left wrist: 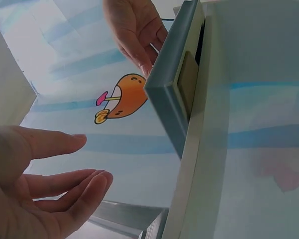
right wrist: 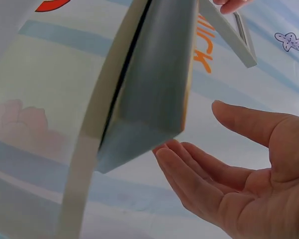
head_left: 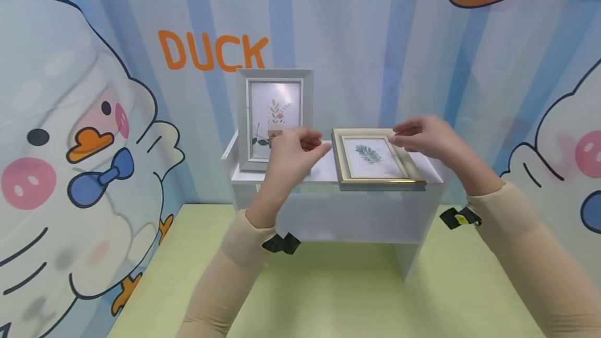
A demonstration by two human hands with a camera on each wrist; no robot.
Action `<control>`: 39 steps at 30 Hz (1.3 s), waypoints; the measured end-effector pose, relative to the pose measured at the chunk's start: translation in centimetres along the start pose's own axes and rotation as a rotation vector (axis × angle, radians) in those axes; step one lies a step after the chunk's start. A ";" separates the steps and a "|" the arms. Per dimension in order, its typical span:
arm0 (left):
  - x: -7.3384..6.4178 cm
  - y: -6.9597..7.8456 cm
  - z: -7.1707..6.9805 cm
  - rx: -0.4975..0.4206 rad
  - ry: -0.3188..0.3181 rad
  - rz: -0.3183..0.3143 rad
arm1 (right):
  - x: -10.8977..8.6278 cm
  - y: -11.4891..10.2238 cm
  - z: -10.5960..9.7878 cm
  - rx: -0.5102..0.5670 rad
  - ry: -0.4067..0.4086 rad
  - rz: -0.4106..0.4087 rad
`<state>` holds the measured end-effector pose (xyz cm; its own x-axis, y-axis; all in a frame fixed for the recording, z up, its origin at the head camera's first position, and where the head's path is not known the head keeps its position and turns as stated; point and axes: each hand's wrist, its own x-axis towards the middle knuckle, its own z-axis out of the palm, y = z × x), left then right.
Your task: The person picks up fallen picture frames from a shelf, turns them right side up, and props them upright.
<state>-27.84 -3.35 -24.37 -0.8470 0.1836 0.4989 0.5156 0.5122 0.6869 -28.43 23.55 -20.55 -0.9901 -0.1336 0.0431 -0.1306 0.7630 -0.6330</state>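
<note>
One lying frame (head_left: 377, 165): seemed light and stiff, with smooth, probably slippery edges and a possibly fragile front; its opposite side edges looked the best hold.
Frame's look: cream border, gold trim and grey-blue sides surrounded a green leaf print (head_left: 368, 154) on white.
Its place: it lay on the white shelf (head_left: 352, 218), right of the standing frame (head_left: 274, 95).
Left hand (head_left: 293, 155): was relaxed, holding nothing, left of the lying frame.
Right hand (head_left: 426, 140): was by the right edge, fingers extended, not gripping; contact could not be told.

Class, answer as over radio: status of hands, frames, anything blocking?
Left hand empty, in front of standing frame. Right hand beside lying frame, contact unclear. Both frames on white shelf. No obstruction visible between hands and lying frame.
</note>
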 end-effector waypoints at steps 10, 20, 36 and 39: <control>-0.9 -0.1 3.3 0.086 -0.199 -0.121 | -1.1 2.3 0.1 -0.151 -0.013 0.076; -1.2 0.0 4.5 0.081 -0.169 -0.126 | -1.1 2.5 0.9 -0.192 -0.051 0.049; -1.6 -0.2 5.9 -0.047 0.017 -0.145 | -0.4 2.2 1.5 -0.188 0.005 0.091; -1.7 -0.2 6.1 -0.089 0.047 -0.129 | -0.4 2.2 1.5 -0.175 0.025 0.077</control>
<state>-27.30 1.39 -28.59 -0.9009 0.0810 0.4264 0.4145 0.4525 0.7896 -28.26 24.30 -23.11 -0.9982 -0.0564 0.0197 -0.0588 0.8691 -0.4911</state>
